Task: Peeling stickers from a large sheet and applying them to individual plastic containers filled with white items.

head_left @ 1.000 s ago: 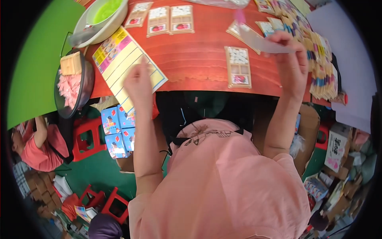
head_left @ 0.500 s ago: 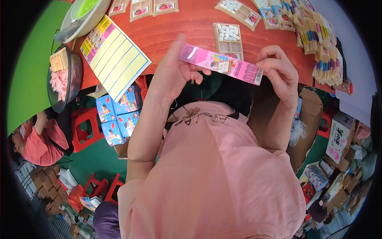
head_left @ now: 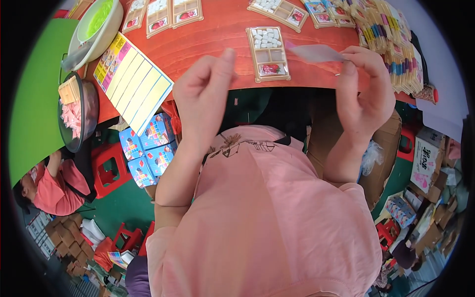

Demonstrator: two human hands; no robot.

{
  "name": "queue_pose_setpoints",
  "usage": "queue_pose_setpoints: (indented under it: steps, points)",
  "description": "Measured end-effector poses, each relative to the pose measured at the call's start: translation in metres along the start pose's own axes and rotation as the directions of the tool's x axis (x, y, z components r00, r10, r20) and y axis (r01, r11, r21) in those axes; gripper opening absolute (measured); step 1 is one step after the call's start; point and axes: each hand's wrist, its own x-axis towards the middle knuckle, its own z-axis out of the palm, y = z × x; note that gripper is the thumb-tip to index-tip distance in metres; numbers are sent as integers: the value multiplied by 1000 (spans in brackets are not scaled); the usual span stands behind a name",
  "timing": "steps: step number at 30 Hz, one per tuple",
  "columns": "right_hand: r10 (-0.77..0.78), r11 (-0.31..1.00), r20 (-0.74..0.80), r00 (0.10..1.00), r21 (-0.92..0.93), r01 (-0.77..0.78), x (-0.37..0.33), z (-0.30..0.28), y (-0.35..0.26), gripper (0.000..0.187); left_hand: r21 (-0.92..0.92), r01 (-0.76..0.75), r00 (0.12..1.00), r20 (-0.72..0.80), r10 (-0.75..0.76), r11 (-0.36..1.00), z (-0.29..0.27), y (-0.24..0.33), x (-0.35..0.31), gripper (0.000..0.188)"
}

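Note:
My right hand (head_left: 364, 92) pinches one end of a thin pale pink strip (head_left: 312, 52) that sticks out to the left over the red table edge. My left hand (head_left: 204, 96) hovers apart from the strip, fingers loosely curled and holding nothing. Just beyond the hands lies a compartment tray (head_left: 268, 53) with small white pieces in its upper cells and a picture card in the lowest cell.
On the red table (head_left: 208, 39) lie a yellow striped sheet (head_left: 131, 81), more trays (head_left: 172, 12), a green bowl (head_left: 96, 27) and stacked colourful packs (head_left: 396, 47). A dark bowl (head_left: 78, 113) of pink pieces sits at left. Red stools, blue boxes (head_left: 148, 148) and a seated person (head_left: 49, 185) are below.
Both hands held a pink strip stretched between them half a second ago. Now the left hand has let go and only the right hand holds it; the view shifted toward the table.

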Motion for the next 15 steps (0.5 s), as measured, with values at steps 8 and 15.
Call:
queue_pose_setpoints:
  steps: [8, 15]
  points:
    - [-296, 857, 265, 918, -350, 378, -28, 41, -16, 32, -449, 206, 976, 152, -154, 869, 38, 20, -15, 21]
    - [464, 886, 38, 885, -28, -464, -31, 16, 58, 45, -508, 383, 911, 345, -225, 771, 6, -8, 13, 21]
